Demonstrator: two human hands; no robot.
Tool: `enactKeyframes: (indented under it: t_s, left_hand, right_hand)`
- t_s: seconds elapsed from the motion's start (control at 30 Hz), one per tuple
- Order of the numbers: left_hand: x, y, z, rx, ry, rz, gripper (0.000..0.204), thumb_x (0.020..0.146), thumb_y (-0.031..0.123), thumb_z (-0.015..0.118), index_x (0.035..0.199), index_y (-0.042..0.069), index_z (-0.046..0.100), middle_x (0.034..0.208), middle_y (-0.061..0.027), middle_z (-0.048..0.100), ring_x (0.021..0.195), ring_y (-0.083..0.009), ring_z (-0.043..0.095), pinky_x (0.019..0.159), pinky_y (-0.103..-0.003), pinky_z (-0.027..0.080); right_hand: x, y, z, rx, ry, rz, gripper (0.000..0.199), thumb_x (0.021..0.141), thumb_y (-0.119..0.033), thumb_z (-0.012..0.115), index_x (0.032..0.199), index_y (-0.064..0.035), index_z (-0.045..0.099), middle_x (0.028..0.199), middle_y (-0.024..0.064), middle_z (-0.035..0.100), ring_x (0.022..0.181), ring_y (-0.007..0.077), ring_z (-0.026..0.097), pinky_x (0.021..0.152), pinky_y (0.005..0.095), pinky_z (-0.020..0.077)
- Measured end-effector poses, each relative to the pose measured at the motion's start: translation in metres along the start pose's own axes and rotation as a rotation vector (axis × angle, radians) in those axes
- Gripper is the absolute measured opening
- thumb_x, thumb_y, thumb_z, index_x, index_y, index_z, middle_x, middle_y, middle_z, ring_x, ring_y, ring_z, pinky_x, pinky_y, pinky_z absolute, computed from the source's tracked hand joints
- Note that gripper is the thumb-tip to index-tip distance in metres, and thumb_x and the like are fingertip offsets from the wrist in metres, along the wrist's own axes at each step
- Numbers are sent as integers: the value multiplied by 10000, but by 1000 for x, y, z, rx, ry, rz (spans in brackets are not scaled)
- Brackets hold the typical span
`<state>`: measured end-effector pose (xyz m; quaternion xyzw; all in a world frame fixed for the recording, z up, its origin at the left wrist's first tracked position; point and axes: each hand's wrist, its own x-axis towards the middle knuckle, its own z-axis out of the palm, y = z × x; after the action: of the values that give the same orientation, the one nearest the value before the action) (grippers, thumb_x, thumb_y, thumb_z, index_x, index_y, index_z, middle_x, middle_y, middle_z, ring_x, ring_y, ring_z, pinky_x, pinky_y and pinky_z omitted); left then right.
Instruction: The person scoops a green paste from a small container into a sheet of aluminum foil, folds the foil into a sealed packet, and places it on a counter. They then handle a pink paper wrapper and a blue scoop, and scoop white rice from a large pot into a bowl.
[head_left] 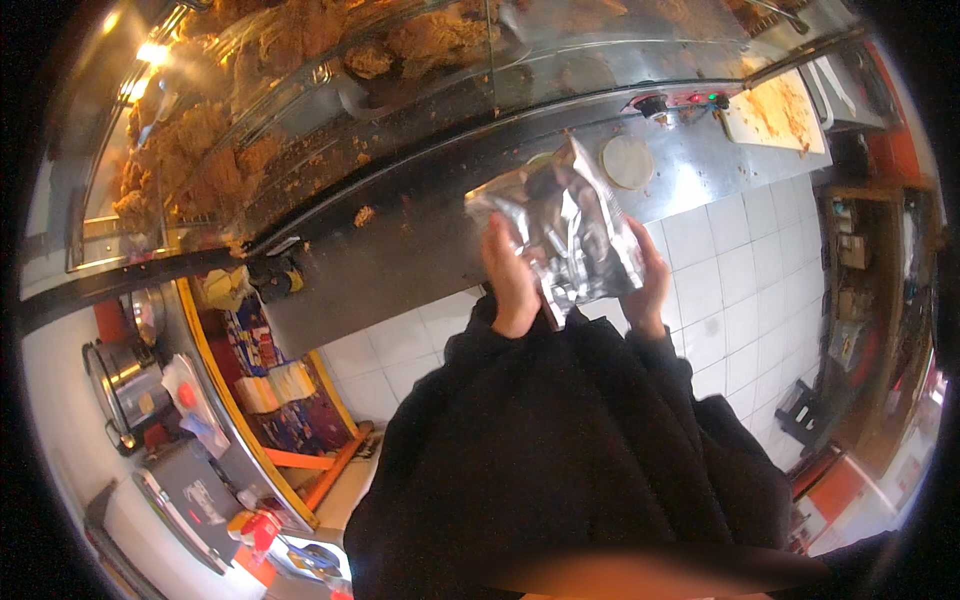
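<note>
A shiny silver foil bag (pixel 570 215) is held up in front of my chest, over the near edge of the steel counter. My left hand (pixel 511 280) grips its left side, thumb along the foil. On the right side, my right hand (pixel 648 280) presses against the bag with its fingers partly hidden behind it. The foil is crinkled and bulges a little; what is inside does not show. Just beyond the bag, a round pale disc (pixel 627 162) lies on the counter.
A glass display case (pixel 300 190) with fried, breaded pieces spans the far side, above the steel counter (pixel 390 245) with scattered crumbs. Control knobs (pixel 652 106) sit on its front. A crumb-covered white board (pixel 776 112) lies far right. Shelves (pixel 858 300) stand right, a yellow-edged cabinet (pixel 325 400) left.
</note>
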<state>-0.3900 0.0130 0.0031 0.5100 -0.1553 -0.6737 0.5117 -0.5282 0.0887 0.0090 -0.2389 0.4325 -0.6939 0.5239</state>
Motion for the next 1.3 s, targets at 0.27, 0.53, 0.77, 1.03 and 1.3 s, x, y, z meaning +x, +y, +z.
enactKeyframes:
  t_s: [0.27,0.53,0.77,1.03,1.3]
  left_hand:
    - [1,-67,82,-425,-109,-221,515,897,438,235,1202,40,353,1132,-109,480,1026,-231,488,876,-364,397]
    - [-6,-67,120,-715,-26,-99,461,920,370,215,1183,18,358,1148,-99,464,1026,-204,485,883,-326,383]
    - [-4,-67,121,-881,-121,-4,501,894,438,234,1234,79,313,1206,-91,430,1107,-220,424,927,-356,365]
    - [21,-89,132,-1167,-177,126,534,896,445,197,1249,52,275,1225,-107,395,1115,-218,412,935,-348,347]
    - [13,-78,139,-1193,-113,127,529,889,463,222,1204,49,321,1169,-82,436,1045,-187,470,871,-320,410]
  right_hand:
    - [-5,-34,-25,-510,334,-85,307,829,-154,543,1062,34,476,1036,99,522,902,138,484,775,259,386]
    - [59,-80,-28,-1011,155,-318,229,845,-165,521,821,55,577,725,84,604,650,104,507,602,247,419]
    - [89,-90,-10,-1132,-52,-432,258,839,-217,537,815,38,571,656,32,551,618,80,473,545,234,388]
    - [101,-89,2,-1324,-108,-469,354,828,-297,549,834,56,577,683,53,589,624,80,489,568,241,405]
    - [106,-102,10,-1330,-185,-496,340,835,-297,539,870,39,575,746,42,583,695,89,490,634,227,402]
